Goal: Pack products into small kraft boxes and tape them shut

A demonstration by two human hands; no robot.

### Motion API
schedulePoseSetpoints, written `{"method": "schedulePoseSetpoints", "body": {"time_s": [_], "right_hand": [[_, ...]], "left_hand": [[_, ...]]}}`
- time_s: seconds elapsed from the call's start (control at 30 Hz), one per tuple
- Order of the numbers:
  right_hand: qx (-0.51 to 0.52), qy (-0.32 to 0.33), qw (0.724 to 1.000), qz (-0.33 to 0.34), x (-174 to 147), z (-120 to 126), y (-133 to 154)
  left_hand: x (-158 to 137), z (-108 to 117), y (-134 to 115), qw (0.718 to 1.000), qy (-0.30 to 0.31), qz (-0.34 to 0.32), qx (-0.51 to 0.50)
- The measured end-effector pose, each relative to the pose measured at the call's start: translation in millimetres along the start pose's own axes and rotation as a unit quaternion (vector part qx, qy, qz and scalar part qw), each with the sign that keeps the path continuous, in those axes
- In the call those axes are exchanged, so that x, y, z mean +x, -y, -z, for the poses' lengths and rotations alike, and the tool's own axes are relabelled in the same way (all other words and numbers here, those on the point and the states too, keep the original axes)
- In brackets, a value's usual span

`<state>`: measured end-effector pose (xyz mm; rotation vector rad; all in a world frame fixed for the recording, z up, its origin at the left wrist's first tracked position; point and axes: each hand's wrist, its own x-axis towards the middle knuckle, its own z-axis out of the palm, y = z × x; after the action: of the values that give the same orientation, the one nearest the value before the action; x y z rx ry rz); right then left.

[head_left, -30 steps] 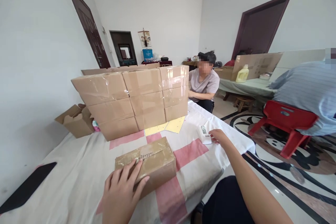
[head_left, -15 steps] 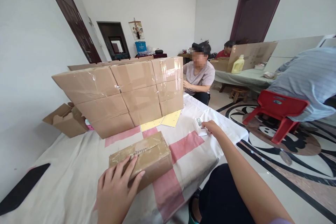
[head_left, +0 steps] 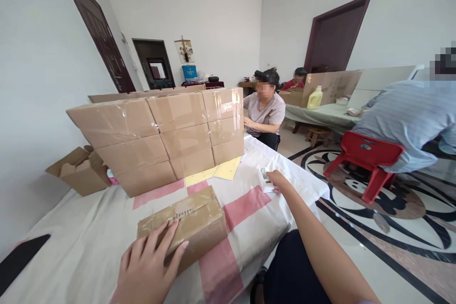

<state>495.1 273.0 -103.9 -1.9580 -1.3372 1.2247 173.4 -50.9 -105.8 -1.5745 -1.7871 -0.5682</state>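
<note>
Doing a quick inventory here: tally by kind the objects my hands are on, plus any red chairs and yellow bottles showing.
Taped cardboard box under the left hand: 1
White object at the right hand: 1
Red chair: 1
Yellow bottle: 1
Total: 4

Matt, creased cloth is spread over the tabletop. Smooth cardboard glazed with glossy clear tape is seen in the box near its front edge and in the stack beyond; smooth red plastic is shown by the chair.
</note>
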Motion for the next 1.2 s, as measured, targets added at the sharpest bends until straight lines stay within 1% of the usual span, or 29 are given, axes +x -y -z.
{"method": "schedulePoseSetpoints", "body": {"time_s": [0.17, 0.4, 0.63, 0.9, 1.0, 1.1, 1.17, 1.2], "right_hand": [[-0.027, 0.004, 1.0, 0.004, -6, 3, 4], [-0.082, 0.052, 0.995, 0.01, -10, 5, 10], [-0.119, 0.074, 0.989, 0.053, -12, 2, 10], [-0.161, 0.106, 0.978, 0.08, -14, 11, 9], [-0.167, 0.114, 0.975, 0.091, -17, 14, 10], [-0.166, 0.12, 0.974, 0.1, -21, 16, 11], [-0.161, 0.127, 0.973, 0.104, -22, 17, 11], [-0.157, 0.131, 0.973, 0.108, -22, 18, 10]], "left_hand": [[-1, -1, 0, 1.0, -0.003, -0.001, -0.002], [0, 1, -2, 1.0, -0.002, 0.007, -0.002], [0, 0, -1, 1.0, -0.007, 0.002, -0.001], [0, 2, -6, 1.0, 0.011, 0.014, 0.009], [3, 1, -4, 1.0, -0.004, 0.006, 0.016], [9, 6, 1, 0.999, -0.033, -0.028, 0.011], [11, 14, -1, 0.995, -0.08, -0.053, -0.015], [12, 20, -7, 0.989, -0.122, -0.07, -0.037]]}}
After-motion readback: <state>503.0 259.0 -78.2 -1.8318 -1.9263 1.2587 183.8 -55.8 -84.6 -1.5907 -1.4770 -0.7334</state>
